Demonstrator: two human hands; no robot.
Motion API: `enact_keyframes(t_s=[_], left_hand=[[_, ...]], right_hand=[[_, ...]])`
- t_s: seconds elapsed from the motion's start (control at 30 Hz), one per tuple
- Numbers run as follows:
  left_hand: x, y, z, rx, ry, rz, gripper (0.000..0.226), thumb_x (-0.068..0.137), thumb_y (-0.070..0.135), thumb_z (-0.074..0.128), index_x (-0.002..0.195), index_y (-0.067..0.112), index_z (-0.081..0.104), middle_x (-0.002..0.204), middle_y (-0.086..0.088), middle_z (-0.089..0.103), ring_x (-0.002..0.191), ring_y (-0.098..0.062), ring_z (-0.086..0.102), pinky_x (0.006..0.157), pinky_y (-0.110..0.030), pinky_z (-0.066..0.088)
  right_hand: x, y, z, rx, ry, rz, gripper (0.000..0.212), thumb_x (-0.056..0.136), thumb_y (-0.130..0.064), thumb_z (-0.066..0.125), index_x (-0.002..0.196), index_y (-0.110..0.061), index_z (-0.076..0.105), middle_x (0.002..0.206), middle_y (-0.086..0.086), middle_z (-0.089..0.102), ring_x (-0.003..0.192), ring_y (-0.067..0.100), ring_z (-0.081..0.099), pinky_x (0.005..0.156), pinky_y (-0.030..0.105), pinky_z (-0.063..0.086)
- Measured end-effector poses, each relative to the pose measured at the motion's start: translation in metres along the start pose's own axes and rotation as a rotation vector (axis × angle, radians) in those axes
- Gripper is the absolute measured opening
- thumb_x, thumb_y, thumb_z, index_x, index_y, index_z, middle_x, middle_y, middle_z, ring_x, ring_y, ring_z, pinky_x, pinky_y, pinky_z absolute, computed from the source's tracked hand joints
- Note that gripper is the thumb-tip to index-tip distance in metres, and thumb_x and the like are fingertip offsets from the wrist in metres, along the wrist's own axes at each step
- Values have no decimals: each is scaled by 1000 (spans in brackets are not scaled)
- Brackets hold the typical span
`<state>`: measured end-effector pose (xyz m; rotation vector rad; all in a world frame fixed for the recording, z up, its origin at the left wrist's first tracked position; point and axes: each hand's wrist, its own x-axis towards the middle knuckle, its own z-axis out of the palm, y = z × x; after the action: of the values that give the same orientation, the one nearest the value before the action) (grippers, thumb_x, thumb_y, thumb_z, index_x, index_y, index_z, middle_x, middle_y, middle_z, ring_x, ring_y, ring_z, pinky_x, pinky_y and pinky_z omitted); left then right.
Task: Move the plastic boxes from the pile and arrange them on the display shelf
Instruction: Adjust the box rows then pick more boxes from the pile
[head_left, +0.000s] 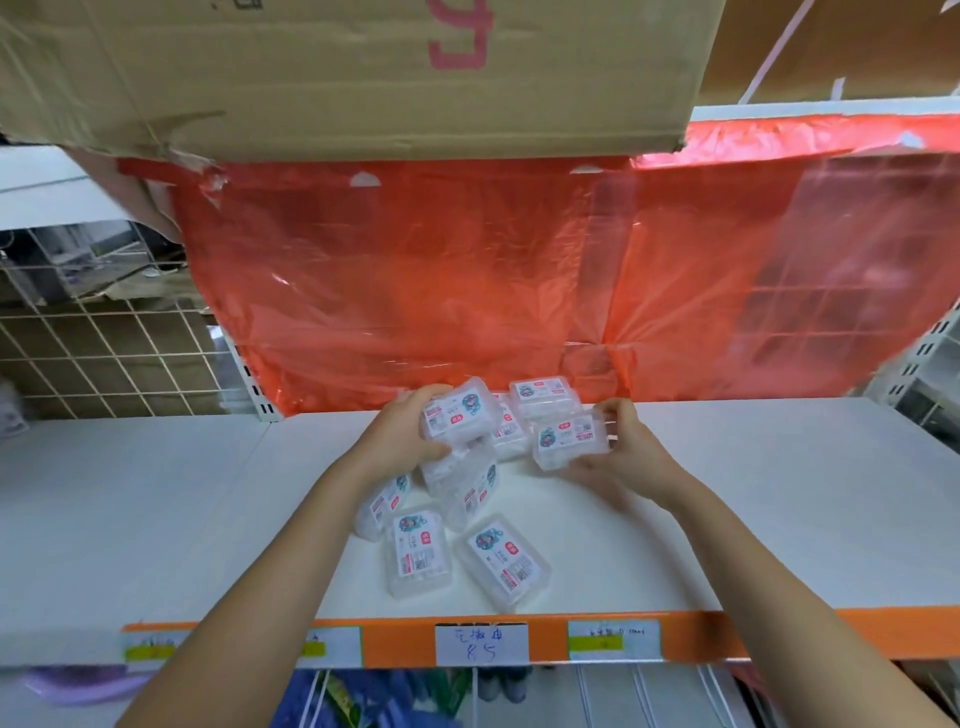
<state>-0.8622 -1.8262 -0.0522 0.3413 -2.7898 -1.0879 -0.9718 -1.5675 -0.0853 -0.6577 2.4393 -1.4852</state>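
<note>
**Two boxes in hand, a loose pile still to sort**

Two clear plastic boxes are held at once. The left hand (410, 426) curls over the top of one labelled box (457, 415), fingers on its far edge and thumb underneath. The right hand (618, 452) pinches a second box (569, 441) by its right end, tilted up off the white shelf board (779, 493). Both sit at the back of the pile (467, 499), which lies scattered across the middle of the shelf: two boxes (418, 551) flat near the front, others tipped on edge under the left forearm, and a short stack (543, 397) against the red plastic sheet (415, 286) behind.

These look like light, thin-walled, rigid cases with smooth glossy lids, likely slippery and easily cracked if squeezed hard. Gripping across the short sides, as both hands do, seems the safest hold; several should stack flat without trouble.

Each lid carries a white label with a teal cartoon figure, a red tag and a barcode; the print is too small to read. The orange shelf edge (753, 631) holds price tags; the handwritten one (480, 644) appears to end in "85". A cardboard carton (311, 78) above bears a large red mark, partly cut off.
</note>
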Motion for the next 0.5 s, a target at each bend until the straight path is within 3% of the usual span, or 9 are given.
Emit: enact_keyframes(t_s=[0.1, 0.2, 0.37, 0.5], left_hand=[[-17, 6, 0, -45, 41, 29, 73, 80, 12, 72, 138, 32, 33, 130, 9, 36, 111, -8, 46, 86, -24, 38], [-34, 12, -3, -224, 48, 35, 66, 79, 13, 74, 128, 34, 35, 128, 12, 44, 107, 0, 52, 84, -21, 47], [-64, 21, -7, -477, 41, 47, 61, 77, 2, 75, 118, 34, 43, 116, 10, 59, 99, 2, 62, 74, -12, 50], [-81, 21, -2, -663, 28, 75, 62, 74, -7, 74, 116, 31, 49, 110, 13, 64, 99, -1, 64, 77, -20, 53]], right_hand=[[-16, -14, 0, 158, 52, -54, 64, 72, -3, 79, 117, -17, 35, 106, -13, 53, 93, 10, 59, 73, 18, 49], [-31, -28, 3, 270, 65, -117, 64, 73, 1, 77, 119, -17, 37, 112, -13, 54, 98, 5, 59, 75, 14, 50], [-48, -41, 8, 409, 65, -171, 65, 72, 3, 76, 121, -18, 39, 121, -6, 54, 95, 3, 64, 75, 18, 52], [-57, -42, 14, 459, 85, -188, 64, 72, 1, 77, 115, -32, 42, 122, -9, 56, 99, 9, 65, 78, 23, 54]])
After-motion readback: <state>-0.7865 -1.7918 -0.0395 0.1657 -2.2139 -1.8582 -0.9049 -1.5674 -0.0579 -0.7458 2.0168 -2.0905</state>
